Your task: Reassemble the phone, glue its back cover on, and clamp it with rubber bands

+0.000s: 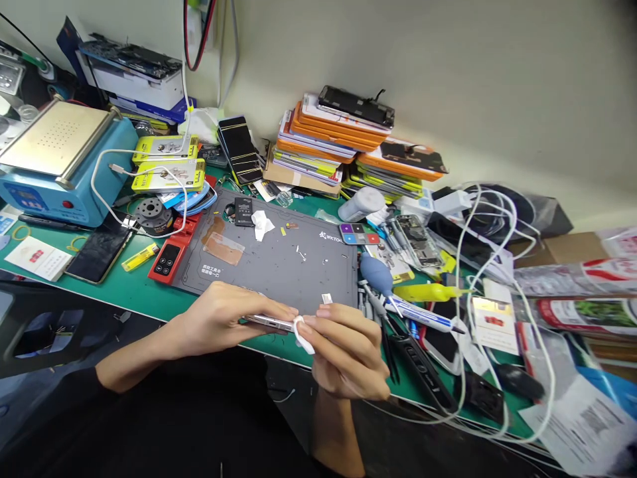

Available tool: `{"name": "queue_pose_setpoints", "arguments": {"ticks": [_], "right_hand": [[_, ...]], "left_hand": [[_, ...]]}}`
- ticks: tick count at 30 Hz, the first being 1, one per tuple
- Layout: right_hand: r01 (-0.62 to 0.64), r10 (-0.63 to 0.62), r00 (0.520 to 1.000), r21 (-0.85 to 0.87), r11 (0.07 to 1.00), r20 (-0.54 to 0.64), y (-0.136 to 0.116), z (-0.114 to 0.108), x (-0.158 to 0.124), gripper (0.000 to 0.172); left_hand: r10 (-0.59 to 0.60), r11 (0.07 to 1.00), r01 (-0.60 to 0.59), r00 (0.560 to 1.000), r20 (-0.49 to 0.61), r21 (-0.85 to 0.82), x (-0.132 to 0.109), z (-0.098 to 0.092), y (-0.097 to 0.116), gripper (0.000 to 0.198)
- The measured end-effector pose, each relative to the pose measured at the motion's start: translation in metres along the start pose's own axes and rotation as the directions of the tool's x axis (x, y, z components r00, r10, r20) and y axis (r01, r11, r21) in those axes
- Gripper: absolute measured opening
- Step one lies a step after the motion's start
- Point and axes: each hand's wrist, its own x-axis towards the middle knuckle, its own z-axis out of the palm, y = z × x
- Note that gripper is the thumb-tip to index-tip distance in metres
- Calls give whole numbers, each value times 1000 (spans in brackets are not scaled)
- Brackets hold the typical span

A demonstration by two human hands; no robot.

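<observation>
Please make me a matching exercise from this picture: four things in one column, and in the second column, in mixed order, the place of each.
Things
1. Phone
2. White wad
3. Battery
4. Orange boxes

Places
A. Lying on the grey mat
B. Piled up by the wall
C. Held in the left hand
D. Pinched in the right hand

Right pairs: 1-C, 2-D, 3-A, 4-B

"WKTO" lettering [330, 236] on grey mat [279, 265]
</observation>
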Motion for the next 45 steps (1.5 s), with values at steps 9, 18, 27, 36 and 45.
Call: {"name": "queue_pose_setpoints", "arguments": {"ticks": [9,18,27,36,45], "right_hand": [[54,-54,996,5,999,67,-1,2,13,21],[81,-79,982,-7,997,173,-1,-10,12,25],[98,-102,966,27,995,237,-1,-19,25,23],[-107,54,910,107,988,411,-16,-8,39,34],[-210,85,872,212,954,483,-17,-17,45,29]], "left_hand": [[-32,999,33,999,36,-8,2,-3,2,17],[-40,998,42,998,41,-50,1,-3,4,20],[-3,996,9,998,66,-92,-1,-3,1,20],[-221,972,223,975,40,-78,-13,-9,3,55],[-219,958,242,964,153,-153,-14,-5,7,78]]}}
